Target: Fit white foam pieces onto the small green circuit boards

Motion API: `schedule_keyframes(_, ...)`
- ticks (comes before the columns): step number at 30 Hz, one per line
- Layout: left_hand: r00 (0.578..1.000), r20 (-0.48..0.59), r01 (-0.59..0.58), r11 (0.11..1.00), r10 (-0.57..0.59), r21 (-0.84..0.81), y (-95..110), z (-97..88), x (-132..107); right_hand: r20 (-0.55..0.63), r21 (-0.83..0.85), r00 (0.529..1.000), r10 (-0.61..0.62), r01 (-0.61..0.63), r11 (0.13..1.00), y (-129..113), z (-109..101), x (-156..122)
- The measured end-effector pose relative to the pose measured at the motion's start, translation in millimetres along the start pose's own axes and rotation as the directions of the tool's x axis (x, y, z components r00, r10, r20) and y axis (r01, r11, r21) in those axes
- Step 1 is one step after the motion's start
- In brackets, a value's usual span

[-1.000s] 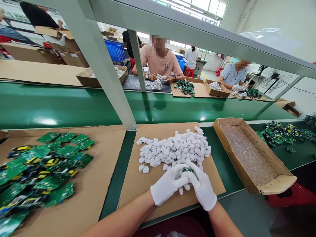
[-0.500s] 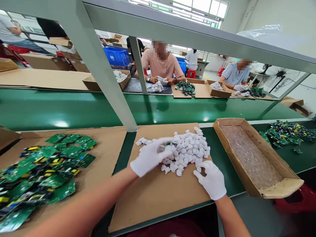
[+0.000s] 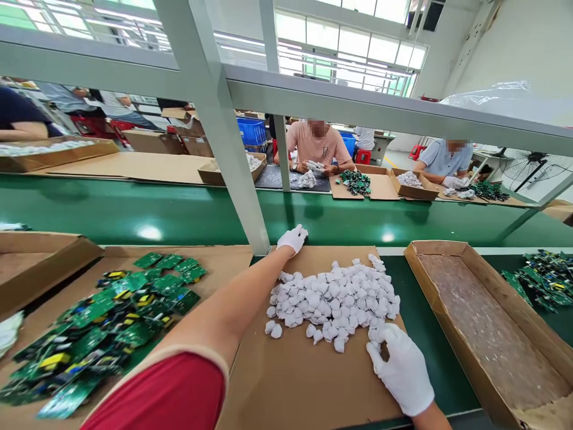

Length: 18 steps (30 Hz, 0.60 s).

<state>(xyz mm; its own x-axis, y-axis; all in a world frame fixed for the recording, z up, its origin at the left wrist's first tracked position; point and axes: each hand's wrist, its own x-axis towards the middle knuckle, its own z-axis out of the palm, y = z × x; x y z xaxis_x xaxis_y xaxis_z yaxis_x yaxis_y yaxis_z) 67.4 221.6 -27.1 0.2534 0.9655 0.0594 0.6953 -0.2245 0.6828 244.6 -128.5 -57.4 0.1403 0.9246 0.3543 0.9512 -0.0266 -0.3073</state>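
Many boards point(image 3: 96, 307) are left toward the tabletop's point(image 3: 450, 370) left edge. What left hand point(image 3: 293, 239), at the far edge, and right hand point(image 3: 403, 367), by white pieces point(image 3: 331, 298), grip cannot be told.

Head-worn view, forward and down over the nearby white pieces point(image 3: 333, 298)

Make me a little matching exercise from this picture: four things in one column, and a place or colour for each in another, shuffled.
Things:
1. Left hand
2. Right hand
3. White pieces
4. Left sleeve

Places and colours:
A. by the heap's closest right corner
B. red
C. at the far edge of the cardboard
D. heaped on the cardboard

Right pairs: 1-C, 2-A, 3-D, 4-B
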Motion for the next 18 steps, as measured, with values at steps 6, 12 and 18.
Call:
schedule_keyframes(6, 0.981, 0.137, -0.148, 0.988, 0.139, 0.051, -3, -18.6, -34, 0.022, 0.114, 1.0, -0.022, 0.019, 0.993, 3, -1, -3)
schedule_keyframes(12, 0.938, 0.254, -0.253, 0.967, 0.237, 0.033, -37, -84.1, -119, -0.093, -0.141, 0.994, -0.052, 0.039, 0.989, 13, 0, -19)
schedule_keyframes(18, 0.982, 0.141, -0.159, 0.953, 0.126, 0.256, -88, -145.9, -181, -0.06, -0.272, 0.859, -0.509, 0.476, 0.836, 22, 43, -55)
